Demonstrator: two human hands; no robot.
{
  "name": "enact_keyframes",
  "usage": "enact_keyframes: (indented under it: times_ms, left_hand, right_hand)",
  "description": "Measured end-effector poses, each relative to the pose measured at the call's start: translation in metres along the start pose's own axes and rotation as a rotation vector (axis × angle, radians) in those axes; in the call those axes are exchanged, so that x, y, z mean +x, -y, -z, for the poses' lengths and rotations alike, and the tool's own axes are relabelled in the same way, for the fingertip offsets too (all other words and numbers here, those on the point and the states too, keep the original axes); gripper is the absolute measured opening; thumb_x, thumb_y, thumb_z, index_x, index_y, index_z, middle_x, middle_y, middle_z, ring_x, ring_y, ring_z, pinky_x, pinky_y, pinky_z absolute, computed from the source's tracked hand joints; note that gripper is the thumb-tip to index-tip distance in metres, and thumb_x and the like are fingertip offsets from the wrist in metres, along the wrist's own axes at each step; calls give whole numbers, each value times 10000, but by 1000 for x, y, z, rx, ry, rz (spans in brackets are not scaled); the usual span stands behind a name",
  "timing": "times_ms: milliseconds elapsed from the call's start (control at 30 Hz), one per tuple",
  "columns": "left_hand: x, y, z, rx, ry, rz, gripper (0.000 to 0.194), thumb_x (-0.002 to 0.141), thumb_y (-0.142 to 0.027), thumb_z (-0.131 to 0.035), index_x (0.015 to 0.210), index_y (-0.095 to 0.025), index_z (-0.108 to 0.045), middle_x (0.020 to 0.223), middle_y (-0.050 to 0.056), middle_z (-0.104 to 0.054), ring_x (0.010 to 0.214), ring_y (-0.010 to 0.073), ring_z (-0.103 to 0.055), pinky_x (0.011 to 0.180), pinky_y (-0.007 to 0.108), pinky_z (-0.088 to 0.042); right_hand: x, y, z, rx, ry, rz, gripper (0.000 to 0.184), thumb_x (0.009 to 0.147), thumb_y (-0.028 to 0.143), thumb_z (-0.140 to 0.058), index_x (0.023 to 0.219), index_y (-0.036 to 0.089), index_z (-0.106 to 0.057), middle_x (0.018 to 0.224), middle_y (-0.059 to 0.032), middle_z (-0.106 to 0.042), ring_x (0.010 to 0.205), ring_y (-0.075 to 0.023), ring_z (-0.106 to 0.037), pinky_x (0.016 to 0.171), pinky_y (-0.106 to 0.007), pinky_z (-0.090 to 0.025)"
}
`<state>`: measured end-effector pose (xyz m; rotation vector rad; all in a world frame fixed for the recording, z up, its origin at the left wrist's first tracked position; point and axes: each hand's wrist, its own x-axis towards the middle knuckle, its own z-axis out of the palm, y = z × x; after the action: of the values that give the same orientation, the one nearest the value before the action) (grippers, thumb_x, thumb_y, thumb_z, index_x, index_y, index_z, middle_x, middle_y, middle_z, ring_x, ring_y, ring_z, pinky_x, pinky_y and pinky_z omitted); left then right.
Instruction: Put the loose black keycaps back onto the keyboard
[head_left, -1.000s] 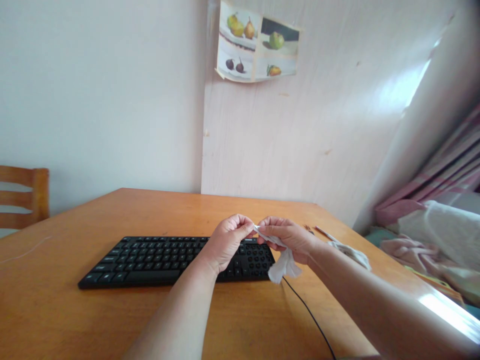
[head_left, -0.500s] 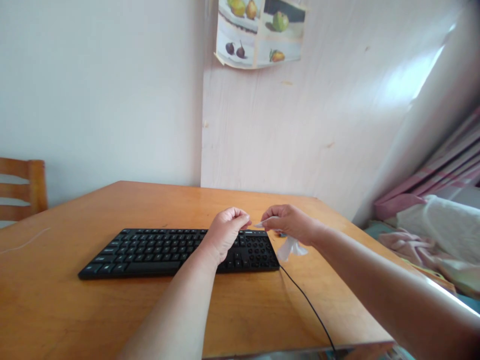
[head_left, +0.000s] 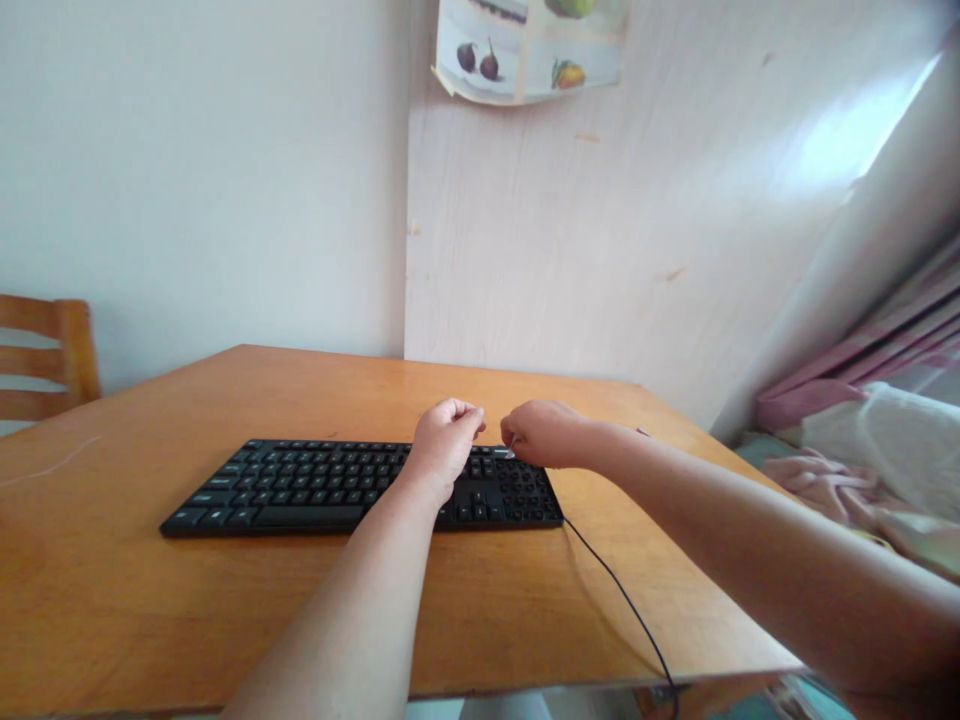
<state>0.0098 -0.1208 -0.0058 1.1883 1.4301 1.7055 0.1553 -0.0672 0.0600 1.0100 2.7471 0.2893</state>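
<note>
Orange-brown wooden table (head_left: 300, 610) supports flat black plastic keyboard (head_left: 300, 487). Right hand (head_left: 551, 433) pinches thin white tissue (head_left: 510, 454), likely for fine control; left hand (head_left: 441, 446): fingertips pressed together.

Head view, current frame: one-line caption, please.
Right hand pinching a barely visible white tissue over a black keyboard, left hand nearby with fingertips together.

Wooden chair (head_left: 76, 345), fruit poster (head_left: 525, 50) on pale wall (head_left: 540, 250)
</note>
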Motion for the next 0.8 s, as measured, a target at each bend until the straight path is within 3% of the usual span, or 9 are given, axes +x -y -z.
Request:
enact_keyframes:
  times_ms: [533, 800]
  left_hand:
    - [4, 3, 1, -20, -48, 13, 149, 735, -315, -609, 699, -171, -619, 722, 55, -683, 702, 171, -619, 692, 306, -467]
    - [4, 4, 1, -33, -76, 24, 139, 712, -309, -616, 682, -174, -623, 697, 44, -672, 684, 166, -602, 704, 310, -464]
  right_hand:
    - [16, 20, 4, -69, 56, 38, 284, 814, 212, -513, 993, 226, -733, 986, -108, -729, 916, -253, -664, 695, -306, -444]
    - [12, 12, 3, -139, 115, 34, 266, 809, 178, -546, 996, 198, -735, 1013, -136, -719, 960, -259, -654, 746, -326, -452]
